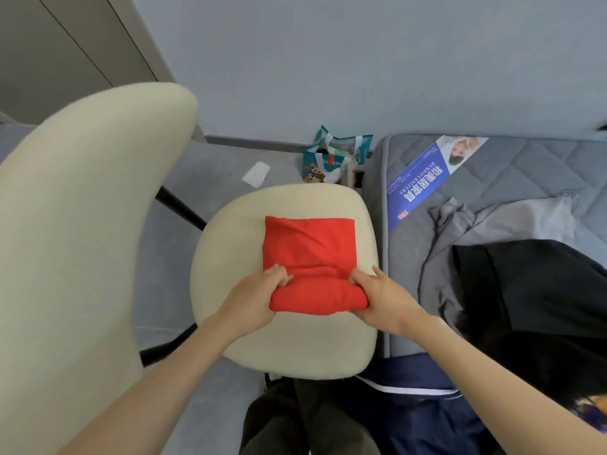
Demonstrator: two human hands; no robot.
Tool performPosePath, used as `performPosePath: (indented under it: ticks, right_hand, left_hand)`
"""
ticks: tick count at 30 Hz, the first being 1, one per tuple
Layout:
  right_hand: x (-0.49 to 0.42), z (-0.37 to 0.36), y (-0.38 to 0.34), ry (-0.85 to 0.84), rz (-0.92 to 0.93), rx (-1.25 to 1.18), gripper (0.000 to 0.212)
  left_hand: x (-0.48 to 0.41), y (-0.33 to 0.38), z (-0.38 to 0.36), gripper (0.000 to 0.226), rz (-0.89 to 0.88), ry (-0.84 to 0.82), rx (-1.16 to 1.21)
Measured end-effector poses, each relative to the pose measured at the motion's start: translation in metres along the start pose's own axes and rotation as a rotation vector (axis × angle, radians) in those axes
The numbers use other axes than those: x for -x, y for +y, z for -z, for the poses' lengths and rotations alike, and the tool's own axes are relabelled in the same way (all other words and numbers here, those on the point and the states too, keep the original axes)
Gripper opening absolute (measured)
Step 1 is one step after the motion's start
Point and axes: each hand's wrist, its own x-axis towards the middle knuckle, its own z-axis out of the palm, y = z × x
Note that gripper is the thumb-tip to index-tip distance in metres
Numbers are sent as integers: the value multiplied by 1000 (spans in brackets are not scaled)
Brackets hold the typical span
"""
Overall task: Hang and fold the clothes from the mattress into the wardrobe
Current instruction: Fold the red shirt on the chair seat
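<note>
Red garment [310,247] folded flat on chair seat [289,346] beside mattress [512,178]. Near fold pinched at each end by left hand [259,297] and right hand [382,297]; fingertips apparently tucked under, partly hidden. Lift evenly to avoid springing layers open or dragging them off.

Cream chair seat [295,343] dead centre, its tall backrest [82,241] looming at near left. Beyond it on the grey floor [226,159], a teal bag [331,156] stands by the far wall [328,60], with a white paper scrap [256,174] just left of the bag.
</note>
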Motion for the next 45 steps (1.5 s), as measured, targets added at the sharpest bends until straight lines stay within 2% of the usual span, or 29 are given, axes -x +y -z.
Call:
performPosePath:
  ticks: [2, 4, 6, 10, 14, 18, 22, 27, 31, 33, 34, 36, 37, 39, 42, 45]
  right_hand:
    - [6, -12, 3, -61, -92, -141, 37]
    - [6, -19, 8, -27, -174, -284, 45]
    - [3, -21, 10, 21, -273, -453, 45]
    - [-16, -25, 12, 188, -431, -885, 43]
    - [-38, -27, 6, 257, -448, -1009, 45]
    - [-51, -36, 7, 293, -447, -1053, 33]
    - [-64, -51, 14, 428, -455, -870, 27]
    - [-74, -74, 15, 630, -468, -577, 35]
    - [-86, -81, 15, 632, -631, -483, 37]
    - [-88, -78, 12, 722, -700, -428, 42]
    - [-88, -75, 8, 811, -681, -363, 49]
    - [-87, -68, -2, 925, -520, -248, 57]
    - [-88, -67, -6, 901, -400, -203, 56]
    - [-90, -73, -11, 738, -234, -107, 52]
    - [-96, -89, -6, 523, -260, -26, 51]
    - [-107, -96, 5, 494, -320, -61, 50]
  left_hand:
    - [10, -5, -14, 32, 103, -43, 151]
    - [14, -10, -22, 31, 210, -28, 240]
    - [13, -14, -27, 26, 319, 40, 325]
    - [-3, -11, -28, 19, 512, 243, 676]
    - [-34, -3, -28, 33, 540, 401, 849]
    - [-58, -10, -31, 46, 542, 353, 839]
    - [-70, -30, -42, 51, 484, 330, 640]
    - [-82, -46, -57, 42, 476, 464, 374]
    - [-89, -40, -63, 42, 601, 539, 215]
    - [-90, -29, -62, 47, 594, 646, 107]
    - [-89, -23, -63, 49, 544, 710, 37]
    - [-88, -12, -71, 51, 424, 766, -38]
    - [-87, -8, -77, 50, 379, 738, -71]
    - [-85, -8, -90, 48, 325, 609, -169]
    - [-91, -21, -95, 47, 330, 484, -245]
    - [-101, -38, -91, 54, 394, 446, -185]
